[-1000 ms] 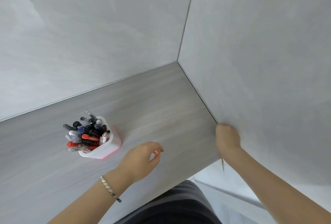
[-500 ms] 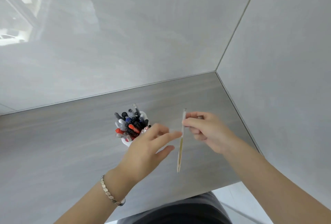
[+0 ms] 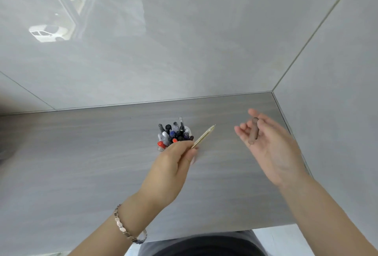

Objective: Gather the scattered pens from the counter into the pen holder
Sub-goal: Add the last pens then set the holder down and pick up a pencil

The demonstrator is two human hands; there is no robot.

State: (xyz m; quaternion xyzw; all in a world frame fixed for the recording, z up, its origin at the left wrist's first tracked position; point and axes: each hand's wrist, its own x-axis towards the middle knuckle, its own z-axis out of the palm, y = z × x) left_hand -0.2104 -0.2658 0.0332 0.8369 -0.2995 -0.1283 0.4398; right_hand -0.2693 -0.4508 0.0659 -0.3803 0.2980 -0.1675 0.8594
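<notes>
The white pen holder (image 3: 187,129) stands on the grey counter (image 3: 81,153) near the back wall, packed with several black, blue, red and grey pens (image 3: 172,134). Its lower part is hidden behind my left hand (image 3: 171,169). That hand pinches a thin gold pen (image 3: 203,136) just to the right of the holder, with the tip pointing up and right. My right hand (image 3: 272,149) is raised farther right, palm up and fingers spread, and a short brown pen-like stick (image 3: 253,132) lies loosely across its fingers.
Glossy grey walls meet in a corner at the counter's back right (image 3: 273,92). The counter's front edge (image 3: 204,233) runs just above my dark clothing. A metal bracelet (image 3: 124,227) sits on my left wrist.
The thin gold pen has passed from my right hand to my left hand. My right hand has drawn away to the right and opened, with a short brown stick showing on its fingers.
</notes>
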